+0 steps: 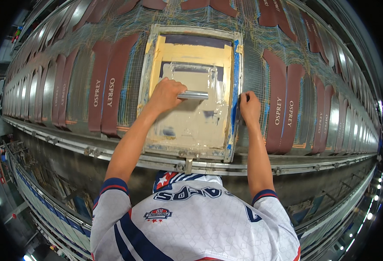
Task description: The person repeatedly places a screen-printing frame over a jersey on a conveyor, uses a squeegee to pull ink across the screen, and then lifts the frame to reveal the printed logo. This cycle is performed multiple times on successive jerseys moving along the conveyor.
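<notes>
A printing screen point(151, 56) with a metal frame lies on the long table in front of me. Its mesh carries beige ink point(187, 124), with yellow and blue tape along the borders. My left hand point(167, 93) is closed on a squeegee point(194, 95) with a shiny metal bar, held crosswise over the inked mesh. My right hand point(250, 106) is beside the screen's right edge, fingers curled inward. A small dark patch shows at its fingertips; whether that is a held thing or shadow is unclear.
Maroon fabric pieces point(101, 87) with white lettering lie in rows left of the screen; more maroon pieces point(282, 104) lie right. Tangled coloured lines cover the table between them. A metal rail point(69, 143) with clamps runs along the near edge.
</notes>
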`<state>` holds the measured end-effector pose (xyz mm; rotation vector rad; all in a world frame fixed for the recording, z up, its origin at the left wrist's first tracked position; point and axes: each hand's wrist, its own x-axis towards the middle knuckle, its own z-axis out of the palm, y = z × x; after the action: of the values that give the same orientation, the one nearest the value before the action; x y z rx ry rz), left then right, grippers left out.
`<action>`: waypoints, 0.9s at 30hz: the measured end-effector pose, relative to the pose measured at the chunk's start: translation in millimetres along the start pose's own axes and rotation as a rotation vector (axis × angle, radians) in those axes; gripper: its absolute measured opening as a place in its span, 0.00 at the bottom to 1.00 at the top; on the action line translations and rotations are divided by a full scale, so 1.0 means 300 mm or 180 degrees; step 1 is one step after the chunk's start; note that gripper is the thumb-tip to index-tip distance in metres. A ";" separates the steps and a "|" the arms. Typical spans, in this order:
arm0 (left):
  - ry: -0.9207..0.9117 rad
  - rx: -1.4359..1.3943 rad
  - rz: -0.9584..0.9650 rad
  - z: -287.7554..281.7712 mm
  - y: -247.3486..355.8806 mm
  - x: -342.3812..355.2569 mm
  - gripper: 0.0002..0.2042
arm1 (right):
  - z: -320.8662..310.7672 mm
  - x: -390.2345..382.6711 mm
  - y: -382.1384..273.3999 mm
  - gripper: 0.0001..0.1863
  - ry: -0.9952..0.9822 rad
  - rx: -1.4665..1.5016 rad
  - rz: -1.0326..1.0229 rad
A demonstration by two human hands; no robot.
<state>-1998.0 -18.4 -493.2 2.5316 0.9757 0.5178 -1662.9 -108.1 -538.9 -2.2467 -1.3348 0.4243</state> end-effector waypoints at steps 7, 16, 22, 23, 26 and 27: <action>-0.0257 -0.0130 -0.0163 -0.032 -0.200 0.310 0.10 | -0.018 0.254 -0.500 0.21 -0.1543 0.0704 -0.1739; -0.0227 -0.0353 -0.0328 0.005 -0.191 0.285 0.09 | 0.146 0.260 -0.507 0.10 -0.1584 -0.0496 -0.1965; -0.0185 -0.0273 -0.0121 0.026 0.106 -0.173 0.12 | 0.071 -0.236 -0.400 0.12 -0.1454 -0.0345 -0.2421; -0.0197 -0.0299 -0.0169 0.024 0.156 -0.237 0.13 | 0.049 -0.293 -0.398 0.12 -0.1416 -0.0301 -0.2450; -0.0202 -0.0060 -0.0082 0.025 0.231 -0.299 0.13 | 0.019 -0.419 -0.369 0.12 -0.1362 -0.0203 -0.2395; -0.0211 -0.0103 -0.0170 0.019 0.241 -0.293 0.14 | 0.017 -0.426 -0.363 0.12 -0.1325 -0.0203 -0.2383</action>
<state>-2016.0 -130.3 -481.9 2.4705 1.0000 0.4279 -1805.4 -175.4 -480.7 -1.5674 -2.2844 0.5830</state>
